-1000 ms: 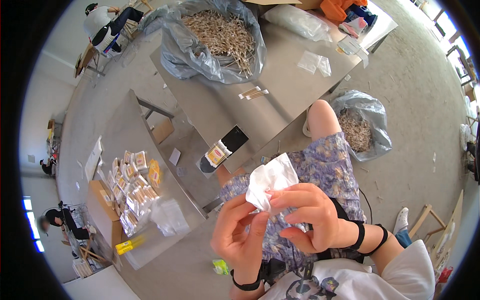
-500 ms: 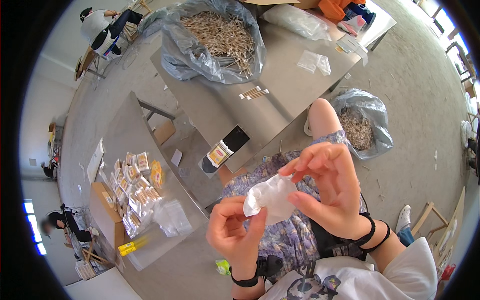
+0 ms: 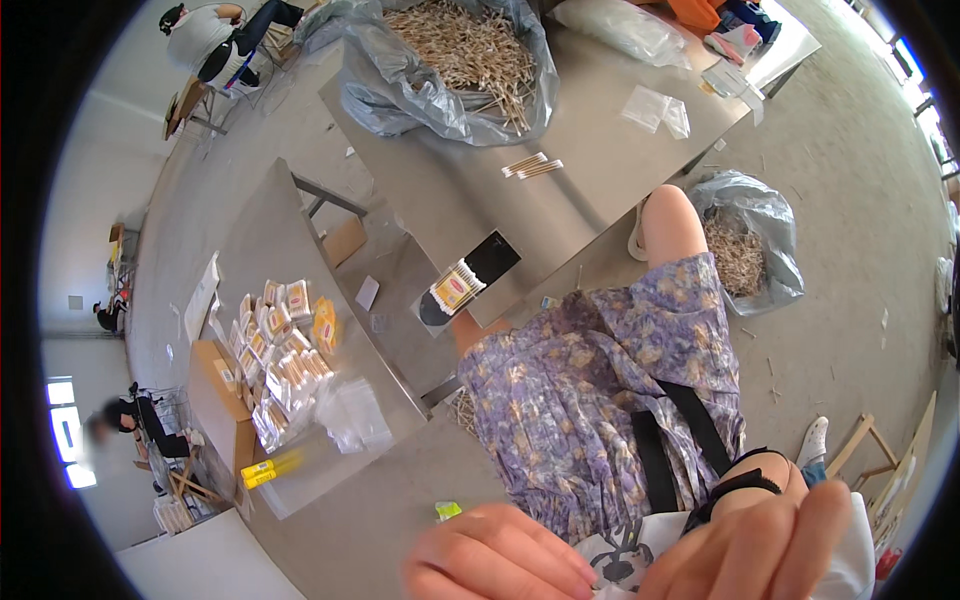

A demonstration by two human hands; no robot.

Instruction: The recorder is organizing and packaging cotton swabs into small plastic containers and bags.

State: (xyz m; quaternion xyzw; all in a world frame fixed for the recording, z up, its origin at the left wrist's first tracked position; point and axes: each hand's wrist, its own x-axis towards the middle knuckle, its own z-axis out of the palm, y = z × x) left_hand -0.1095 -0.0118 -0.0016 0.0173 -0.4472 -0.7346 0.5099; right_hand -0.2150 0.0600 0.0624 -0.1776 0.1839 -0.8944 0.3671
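Note:
Both my hands are raised close to the camera at the lower edge, cut off by the frame. My left hand (image 3: 500, 560) has its fingers curled together, tips pointing right. My right hand (image 3: 750, 555) is bent over opposite it, fingers curled downward. What the fingers pinch is almost wholly hidden; only a sliver of white shows between the hands. Below them lies my purple floral skirt (image 3: 590, 390) with black straps. At the metal table's near corner, a pack of cotton swabs (image 3: 456, 288) rests on a black plate (image 3: 494, 257).
A grey plastic bag (image 3: 365, 95) of loose cotton swabs (image 3: 465, 50) sits on the metal table (image 3: 440, 190), near a few loose swabs (image 3: 532, 166). Packed swabs (image 3: 290, 350), clear bags (image 3: 352, 415) and a yellow tube (image 3: 262, 472) lie on the left table. Another swab bag (image 3: 775, 245) stands on the floor.
Both hands have moved down and toward me from over my lap. The crumpled white thin sheet that my left hand held is now nearly out of sight. The view has shifted slightly.

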